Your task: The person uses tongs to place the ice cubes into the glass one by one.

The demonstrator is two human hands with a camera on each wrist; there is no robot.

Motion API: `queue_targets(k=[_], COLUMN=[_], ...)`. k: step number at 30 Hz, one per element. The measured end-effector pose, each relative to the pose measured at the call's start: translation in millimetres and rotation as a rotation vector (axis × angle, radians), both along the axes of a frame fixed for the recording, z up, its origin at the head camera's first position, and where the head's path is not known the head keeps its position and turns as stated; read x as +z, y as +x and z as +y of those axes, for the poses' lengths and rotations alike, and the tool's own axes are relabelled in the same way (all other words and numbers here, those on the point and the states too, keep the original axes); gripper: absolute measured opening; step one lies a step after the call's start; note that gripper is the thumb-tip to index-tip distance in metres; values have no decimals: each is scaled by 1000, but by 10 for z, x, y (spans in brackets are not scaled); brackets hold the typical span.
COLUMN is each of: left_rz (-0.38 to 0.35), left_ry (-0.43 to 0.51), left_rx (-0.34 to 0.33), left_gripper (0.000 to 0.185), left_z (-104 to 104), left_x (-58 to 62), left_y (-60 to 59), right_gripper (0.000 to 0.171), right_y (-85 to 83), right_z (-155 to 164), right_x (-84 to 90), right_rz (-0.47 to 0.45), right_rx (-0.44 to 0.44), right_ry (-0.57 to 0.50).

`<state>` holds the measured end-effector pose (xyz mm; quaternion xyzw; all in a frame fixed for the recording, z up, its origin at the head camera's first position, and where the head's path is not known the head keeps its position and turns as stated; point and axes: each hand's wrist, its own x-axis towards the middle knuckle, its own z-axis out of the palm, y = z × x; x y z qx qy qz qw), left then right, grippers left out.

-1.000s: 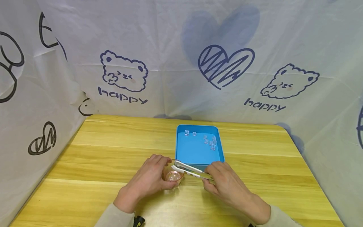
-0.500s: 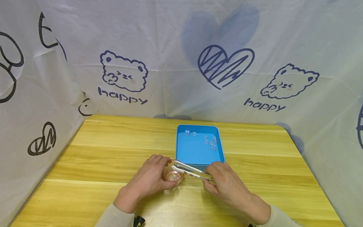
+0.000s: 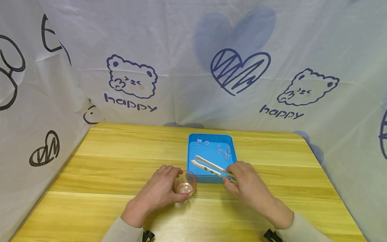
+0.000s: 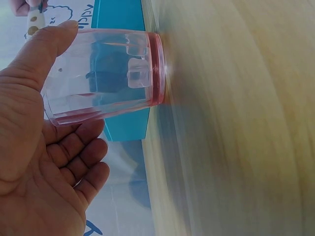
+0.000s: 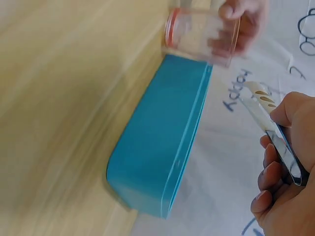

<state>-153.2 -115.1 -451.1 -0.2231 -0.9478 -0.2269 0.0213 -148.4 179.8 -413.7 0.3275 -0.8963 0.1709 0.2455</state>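
My left hand (image 3: 157, 193) curls round a small clear pink cup (image 3: 185, 184) standing on the wooden table (image 3: 121, 161); in the left wrist view the cup (image 4: 106, 73) has a clear cube (image 4: 138, 71) at its bottom, thumb and fingers (image 4: 78, 162) around it. My right hand (image 3: 246, 183) grips white tongs (image 3: 210, 165) by their rear end. Their tips hover over the near part of the blue tray (image 3: 210, 179), empty. Several clear cubes (image 3: 223, 151) lie at the tray's far side. The right wrist view shows the tongs (image 5: 268, 110) in that hand (image 5: 285, 182), beside the tray (image 5: 162, 147) and the cup (image 5: 202, 34).
White printed cloth (image 3: 193, 60) hangs behind and to both sides of the table. The tray stands at the table's middle, with bare wood left and right of it. A dark strap end (image 3: 272, 235) shows at my right sleeve.
My right hand has lifted the tongs away from the cup and swung them back and right over the blue tray. The left hand and cup have stayed put.
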Motion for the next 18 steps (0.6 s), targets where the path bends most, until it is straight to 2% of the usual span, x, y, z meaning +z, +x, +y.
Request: queue_targets(k=[4, 11, 18], left_rz=[-6, -11, -13], left_ry=[-6, 1, -2], left_rx=[5, 7, 2], left_gripper=[73, 73, 73], left_z=[4, 7, -1], left_x=[2, -8, -4], left_y=[-3, -2, 0], right_gripper=[14, 15, 22], right_y=[-105, -260, -380], right_z=[68, 169, 199], right_x=[2, -57, -101], right_rz=[-34, -115, -86], right_rx=[-70, -265, -357], right_ry=[-6, 41, 116])
